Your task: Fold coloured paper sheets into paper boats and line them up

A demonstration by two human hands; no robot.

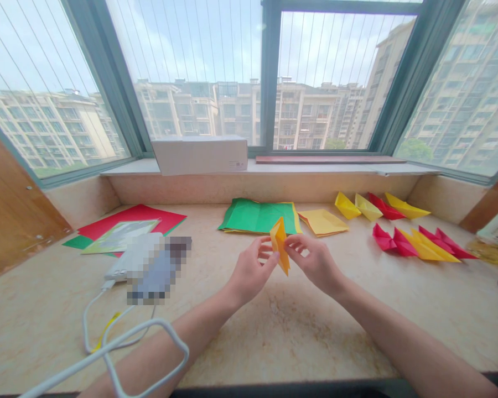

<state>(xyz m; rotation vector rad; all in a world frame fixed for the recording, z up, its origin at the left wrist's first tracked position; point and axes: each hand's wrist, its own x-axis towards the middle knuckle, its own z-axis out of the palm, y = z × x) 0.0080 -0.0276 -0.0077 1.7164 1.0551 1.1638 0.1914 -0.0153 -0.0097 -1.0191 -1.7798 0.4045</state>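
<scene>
- left hand (251,268): pinching orange folded paper (279,243), upright over countertop (274,342)
- right hand (315,262): fingertips at its right edge, can't tell if pinching
- green sheets (257,215) behind; paper boats (425,246) off right

Held ppr (279,243): orange-yellow. Ppr stack (259,214): green top, yellow edges. Folded ppr sq (323,222): lt orange-yellow. Back-row origami pcs (367,207), L-R: yellow, pale yellow, red, yellow. Front-row origami pcs (427,245): reds + orange-yellow. Countertop (315,337): beige w/ brn mottling. Box (199,156): wht.
</scene>
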